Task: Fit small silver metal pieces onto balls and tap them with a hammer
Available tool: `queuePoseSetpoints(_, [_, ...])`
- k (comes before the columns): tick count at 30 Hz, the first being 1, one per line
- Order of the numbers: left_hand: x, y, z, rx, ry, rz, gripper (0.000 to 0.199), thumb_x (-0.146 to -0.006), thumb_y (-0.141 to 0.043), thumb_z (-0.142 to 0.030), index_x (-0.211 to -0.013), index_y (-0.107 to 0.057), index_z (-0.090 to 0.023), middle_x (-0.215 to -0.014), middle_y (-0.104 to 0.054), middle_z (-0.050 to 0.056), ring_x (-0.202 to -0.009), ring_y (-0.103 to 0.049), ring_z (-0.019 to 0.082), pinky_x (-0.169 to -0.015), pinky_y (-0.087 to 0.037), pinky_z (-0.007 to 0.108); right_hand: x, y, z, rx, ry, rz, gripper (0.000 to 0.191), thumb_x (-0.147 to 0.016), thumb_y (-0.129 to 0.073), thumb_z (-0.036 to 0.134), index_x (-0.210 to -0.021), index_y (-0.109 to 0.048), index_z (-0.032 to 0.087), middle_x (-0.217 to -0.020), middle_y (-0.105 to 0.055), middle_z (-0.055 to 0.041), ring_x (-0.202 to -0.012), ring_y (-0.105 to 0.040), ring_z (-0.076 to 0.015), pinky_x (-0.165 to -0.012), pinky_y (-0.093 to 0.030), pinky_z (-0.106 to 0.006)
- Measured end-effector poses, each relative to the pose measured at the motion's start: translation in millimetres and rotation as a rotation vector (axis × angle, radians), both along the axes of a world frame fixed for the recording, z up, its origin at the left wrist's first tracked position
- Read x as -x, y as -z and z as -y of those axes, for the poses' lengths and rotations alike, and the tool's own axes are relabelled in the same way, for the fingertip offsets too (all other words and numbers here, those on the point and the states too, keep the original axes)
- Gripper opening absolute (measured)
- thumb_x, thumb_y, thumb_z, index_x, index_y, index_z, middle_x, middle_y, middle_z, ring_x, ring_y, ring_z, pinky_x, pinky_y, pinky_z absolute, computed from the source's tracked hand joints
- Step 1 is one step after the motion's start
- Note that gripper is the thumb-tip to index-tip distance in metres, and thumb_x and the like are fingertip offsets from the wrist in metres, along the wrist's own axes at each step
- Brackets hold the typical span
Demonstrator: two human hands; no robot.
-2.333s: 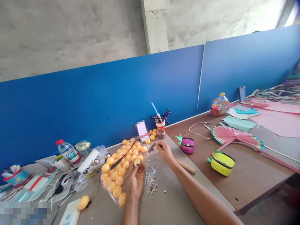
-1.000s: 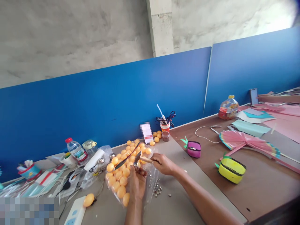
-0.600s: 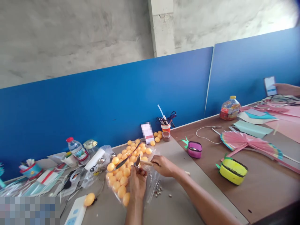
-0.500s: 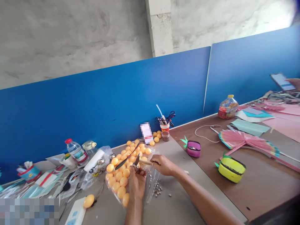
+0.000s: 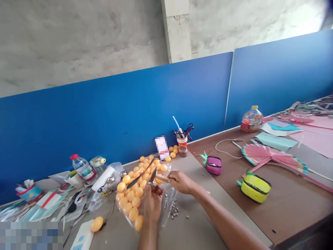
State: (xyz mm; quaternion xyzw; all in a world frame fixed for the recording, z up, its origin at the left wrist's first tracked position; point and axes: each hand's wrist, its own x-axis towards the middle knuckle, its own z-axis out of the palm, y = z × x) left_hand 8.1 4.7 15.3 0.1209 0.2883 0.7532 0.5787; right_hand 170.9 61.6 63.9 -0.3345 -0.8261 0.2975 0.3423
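My left hand (image 5: 153, 203) is closed with its palm turned up, a small shiny silver metal piece (image 5: 153, 183) between thumb and fingers. My right hand (image 5: 180, 182) grips the pale wooden handle of a hammer (image 5: 162, 178). The hammer's dark, pointed metal head sits crosswise right at the silver piece; whether they touch I cannot tell. Beneath and behind both hands lies a clear plastic bag of orange balls (image 5: 134, 201). Several tiny silver beads (image 5: 173, 210) are scattered on the table just right of my left hand.
At left are a red-capped water bottle (image 5: 84, 169), a power strip (image 5: 82, 238) and a loose orange ball (image 5: 97, 224). A cup of tools (image 5: 182, 140) stands behind. To the right are a purple pouch (image 5: 214, 165), a yellow pouch (image 5: 256, 188) and a pink paper fan (image 5: 273, 156).
The view has shifted slightly. The other person's hand with a phone at the far right is no longer in view. My hands keep nearly the same position and grip.
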Motion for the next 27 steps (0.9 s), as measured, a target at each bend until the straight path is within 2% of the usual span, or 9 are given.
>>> queuePoseSetpoints(3, [0,-2.4,0,0.016,0.002,0.010,0.023,-0.067,-0.081,-0.033,-0.074,-0.066,-0.018,-0.065,-0.063,-0.001,-0.057,-0.057,0.010,-0.059,-0.049,0.026,1,2.5,-1,-0.038,-0.037,0.045,0.016,-0.071,-0.046,0.007,-0.059,-0.048,0.018,-0.063,-0.052,0.0012,-0.061,-0.046,-0.0110,-0.057,-0.030,-0.023])
queuePoseSetpoints(5, [1,-3.8,1,0.003,0.010,0.014,0.021,-0.068,-0.080,-0.033,-0.076,-0.067,-0.018,-0.067,-0.065,0.000,-0.058,-0.058,0.011,-0.060,-0.051,0.027,-1,3.3,-4,-0.067,0.021,0.000,0.016,-0.073,-0.045,0.008,-0.061,-0.051,0.018,-0.065,-0.054,0.0005,-0.062,-0.048,-0.0115,-0.057,-0.032,-0.022])
queuePoseSetpoints(9, [2,-2.9,3,-0.010,0.024,0.021,0.022,-0.074,-0.075,-0.024,-0.095,-0.070,-0.023,-0.074,-0.068,0.000,-0.062,-0.061,0.012,-0.064,-0.052,0.028,-12,5.7,-14,-0.122,0.337,-0.024,0.016,-0.079,-0.045,0.013,-0.071,-0.057,0.018,-0.077,-0.058,-0.0032,-0.069,-0.053,-0.0136,-0.065,-0.037,-0.023])
queuePoseSetpoints(11, [2,-0.2,2,-0.004,0.019,0.027,0.028,-0.075,-0.073,-0.022,-0.103,-0.069,-0.024,-0.075,-0.068,0.000,-0.064,-0.062,0.012,-0.066,-0.053,0.028,-18,9.6,-20,-0.079,0.493,0.065,0.015,-0.081,-0.046,0.017,-0.077,-0.060,0.018,-0.085,-0.060,-0.0050,-0.072,-0.055,-0.0143,-0.066,-0.037,-0.023])
queuePoseSetpoints(13, [3,2.6,0,0.006,0.014,0.040,0.027,-0.077,-0.072,-0.024,-0.104,-0.069,-0.024,-0.074,-0.068,0.000,-0.064,-0.062,0.012,-0.066,-0.053,0.028,-22,15.4,-26,-0.004,0.583,0.195,0.015,-0.082,-0.047,0.019,-0.083,-0.062,0.018,-0.094,-0.062,-0.0062,-0.075,-0.058,-0.0147,-0.066,-0.037,-0.024])
queuePoseSetpoints(19, [4,2.4,0,-0.032,0.024,0.029,0.020,-0.079,-0.071,-0.028,-0.097,-0.071,-0.021,-0.075,-0.069,0.002,-0.065,-0.063,0.013,-0.067,-0.055,0.029,-28,33.0,-36,0.129,0.658,0.497,0.018,-0.084,-0.048,0.021,-0.092,-0.064,0.018,-0.104,-0.065,-0.0101,-0.084,-0.065,-0.0184,-0.071,-0.041,-0.026])
queuePoseSetpoints(27, [2,-1.1,1,-0.001,0.029,-0.003,0.020,-0.072,-0.077,-0.024,-0.091,-0.071,-0.022,-0.070,-0.067,0.000,-0.062,-0.062,0.012,-0.065,-0.054,0.027,-31,40.1,-36,0.118,0.727,0.563,0.022,-0.085,-0.047,0.018,-0.096,-0.065,0.013,-0.104,-0.066,-0.0165,-0.085,-0.066,-0.0236,-0.072,-0.044,-0.031])
